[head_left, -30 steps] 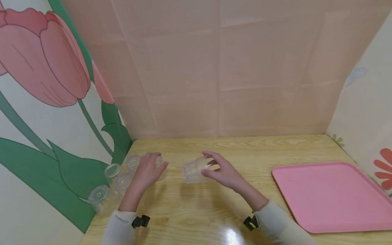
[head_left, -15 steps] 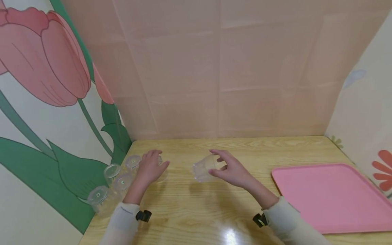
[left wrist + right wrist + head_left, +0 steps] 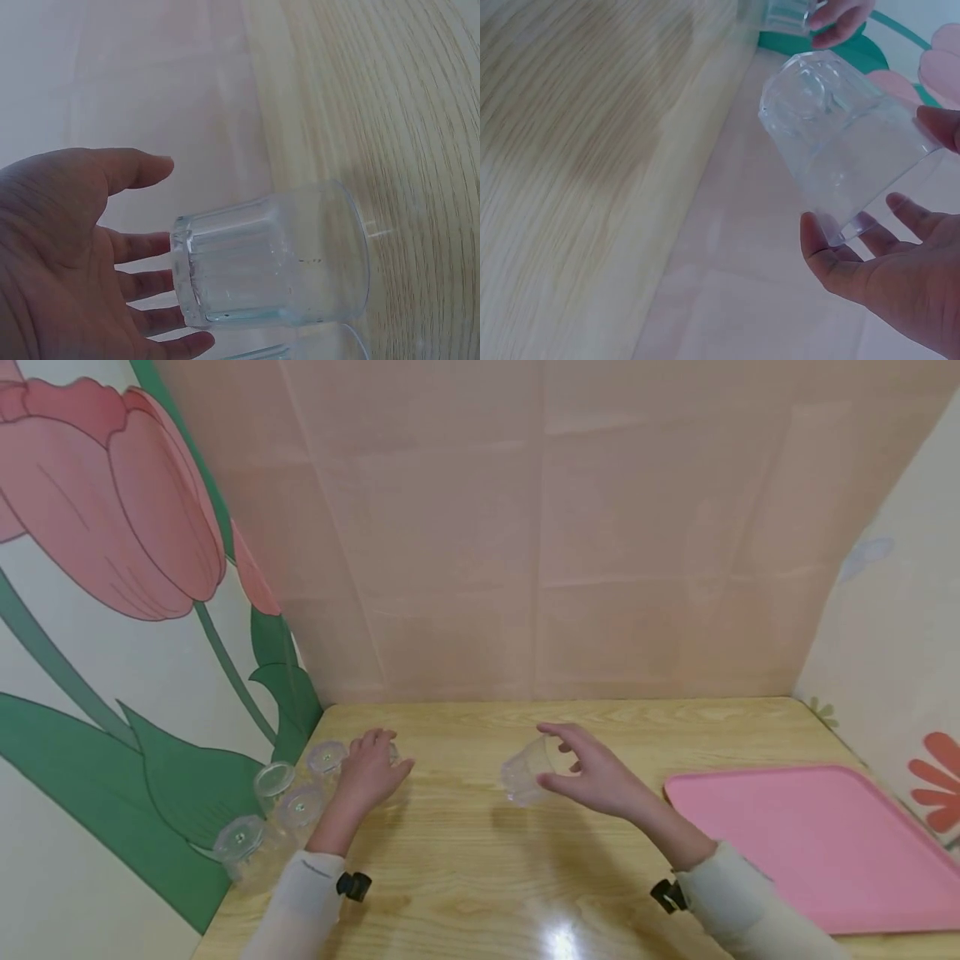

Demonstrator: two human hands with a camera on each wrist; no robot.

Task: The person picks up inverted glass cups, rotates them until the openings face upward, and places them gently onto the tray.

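My right hand [image 3: 600, 777] pinches a clear plastic cup [image 3: 523, 772] near its rim, thumb on one side and fingers on the other. The cup is tilted above the table, its faceted base pointing left. At the left, my left hand [image 3: 371, 772] is beside another clear cup [image 3: 240, 262], which stands upside down, rim on the table. In the left wrist view its thumb is away from the cup and the fingers lie relaxed by the base; whether they touch it I cannot tell. From the head, this hand mostly hides that cup.
Several more clear cups [image 3: 240, 839] stand upside down along the table's left edge, by the tulip-painted wall [image 3: 112, 510]. A pink tray [image 3: 817, 852] lies on the right of the wooden table [image 3: 450, 893]. A pinkish sheet [image 3: 540, 543] forms the back.
My right hand has moved right with the cup, which has tilted further. The left hand has barely shifted, and the other cups stay where they were.
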